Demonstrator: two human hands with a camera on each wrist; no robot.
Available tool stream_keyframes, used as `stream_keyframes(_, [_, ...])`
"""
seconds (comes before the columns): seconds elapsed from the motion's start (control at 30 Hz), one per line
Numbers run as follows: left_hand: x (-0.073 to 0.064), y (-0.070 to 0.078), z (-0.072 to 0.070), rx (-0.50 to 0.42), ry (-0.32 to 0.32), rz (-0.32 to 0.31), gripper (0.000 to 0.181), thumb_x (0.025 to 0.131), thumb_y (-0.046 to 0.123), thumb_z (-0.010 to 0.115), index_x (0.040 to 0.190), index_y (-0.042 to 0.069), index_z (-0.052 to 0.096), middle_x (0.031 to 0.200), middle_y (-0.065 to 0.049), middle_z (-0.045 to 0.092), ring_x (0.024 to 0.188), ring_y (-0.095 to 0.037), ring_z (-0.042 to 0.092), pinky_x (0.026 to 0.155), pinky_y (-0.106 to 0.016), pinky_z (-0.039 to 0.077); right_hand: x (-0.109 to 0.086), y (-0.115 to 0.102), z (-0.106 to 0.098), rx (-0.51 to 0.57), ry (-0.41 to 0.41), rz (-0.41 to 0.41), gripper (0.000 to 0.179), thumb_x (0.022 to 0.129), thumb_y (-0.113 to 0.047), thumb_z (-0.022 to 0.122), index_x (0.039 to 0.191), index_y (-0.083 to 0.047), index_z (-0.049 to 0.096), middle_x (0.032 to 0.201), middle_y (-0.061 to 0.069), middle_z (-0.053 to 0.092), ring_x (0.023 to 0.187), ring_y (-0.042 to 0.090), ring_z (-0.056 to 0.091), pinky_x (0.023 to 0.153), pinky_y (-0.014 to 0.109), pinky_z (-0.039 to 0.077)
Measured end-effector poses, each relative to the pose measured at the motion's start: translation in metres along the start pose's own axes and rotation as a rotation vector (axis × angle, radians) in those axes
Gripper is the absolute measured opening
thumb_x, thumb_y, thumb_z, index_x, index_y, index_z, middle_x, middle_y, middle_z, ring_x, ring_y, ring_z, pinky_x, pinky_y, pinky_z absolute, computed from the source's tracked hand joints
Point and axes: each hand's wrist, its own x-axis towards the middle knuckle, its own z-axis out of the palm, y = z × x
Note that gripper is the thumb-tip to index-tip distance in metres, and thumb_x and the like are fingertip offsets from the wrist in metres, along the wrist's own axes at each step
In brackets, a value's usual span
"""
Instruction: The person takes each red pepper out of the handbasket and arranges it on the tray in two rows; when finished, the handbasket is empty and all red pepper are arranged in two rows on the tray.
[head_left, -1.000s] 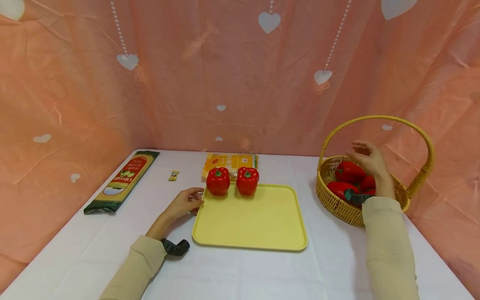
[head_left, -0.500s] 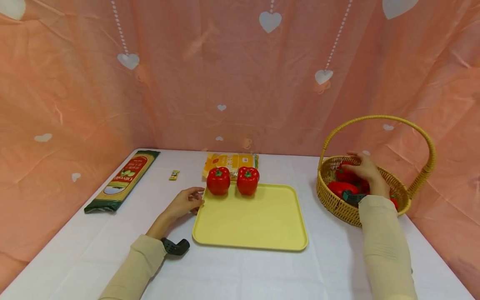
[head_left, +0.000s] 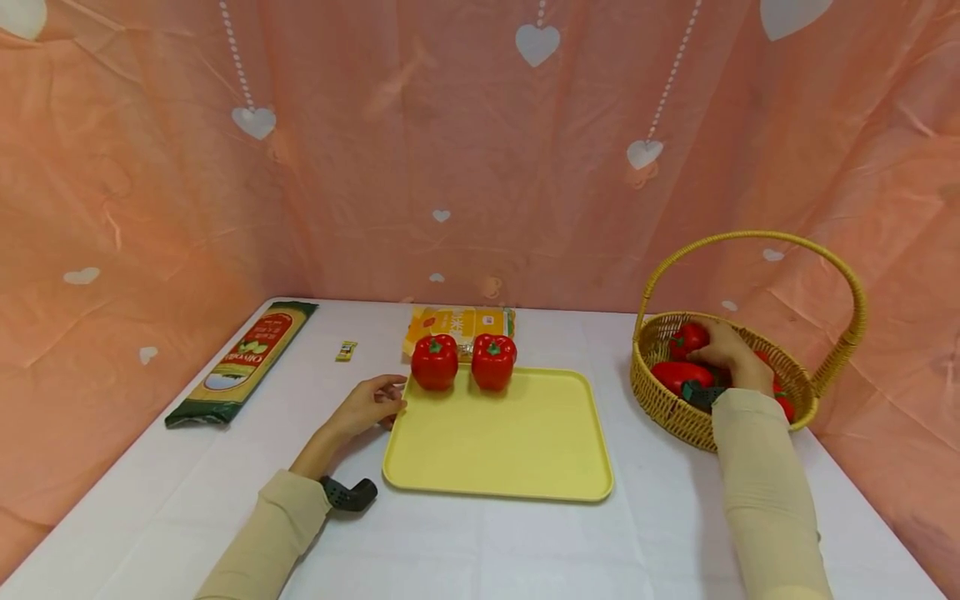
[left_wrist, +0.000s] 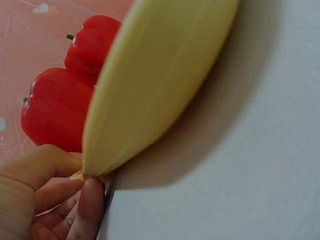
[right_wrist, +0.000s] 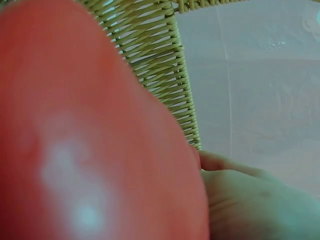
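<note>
Two glossy red bell peppers stand at the back left of a yellow tray. My left hand pinches the tray's left rim, seen close up at its edge in the left wrist view. Inside a wicker basket at the right, my right hand grips a red bell pepper, its fingers partly hidden behind it. Another red pepper lies in front of that hand, and a large blurred red pepper covers much of the right wrist view.
A tall handle arches over the basket. Behind the tray lies an orange food packet. A long green and red packet and a tiny yellow sachet lie at the left. A pink curtain hangs behind the table.
My right hand has come down from above the basket into it and closed around a red bell pepper. My left hand has stayed at the tray's rim.
</note>
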Motion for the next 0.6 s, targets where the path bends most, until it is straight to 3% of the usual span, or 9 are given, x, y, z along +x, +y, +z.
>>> stream_keyframes(0.13, [-0.0004, -0.0004, -0.0001, -0.002, 0.003, -0.001, 0.047, 0.087, 0.005, 0.06, 0.13, -0.005, 0.046, 0.094, -0.015, 0.055, 0.066, -0.016, 0.056, 0.058, -0.027, 0.054, 0.0013, 0.0002, 0.0008, -0.038, -0.002, 0.045, 0.069, 0.079, -0.01, 0.065, 0.132, 0.014, 0.028, 0.13, 0.043, 0.017, 0.114, 0.06, 0.023, 0.09, 0.068, 0.031])
stream_keyframes(0.3, [-0.0008, -0.001, -0.0005, -0.003, 0.003, -0.001, 0.047, 0.087, 0.006, 0.06, 0.131, -0.006, 0.045, 0.094, -0.014, 0.055, 0.065, -0.016, 0.055, 0.059, -0.027, 0.054, 0.0013, -0.0001, 0.0009, -0.017, -0.024, 0.091, 0.071, 0.082, -0.018, 0.066, 0.134, 0.012, 0.026, 0.13, 0.044, 0.015, 0.116, 0.06, 0.017, 0.091, 0.07, 0.028])
stream_keyframes(0.47, [-0.0015, 0.0001, -0.0012, -0.002, 0.002, 0.002, 0.047, 0.087, 0.005, 0.059, 0.131, -0.005, 0.045, 0.095, -0.014, 0.055, 0.065, -0.015, 0.056, 0.059, -0.028, 0.054, 0.0001, -0.0006, -0.0007, 0.03, 0.001, 0.093, 0.072, 0.085, -0.023, 0.065, 0.133, 0.013, 0.025, 0.126, 0.039, 0.027, 0.113, 0.053, 0.026, 0.094, 0.065, 0.031])
stream_keyframes(0.6, [-0.0003, -0.0011, -0.0006, -0.002, 0.003, 0.006, 0.046, 0.087, 0.005, 0.059, 0.13, -0.005, 0.046, 0.095, -0.014, 0.055, 0.066, -0.016, 0.056, 0.059, -0.028, 0.054, -0.0013, -0.0021, -0.003, 0.11, 0.068, 0.096, 0.075, 0.085, -0.023, 0.067, 0.131, 0.017, 0.023, 0.126, 0.04, 0.032, 0.111, 0.051, 0.035, 0.094, 0.061, 0.035])
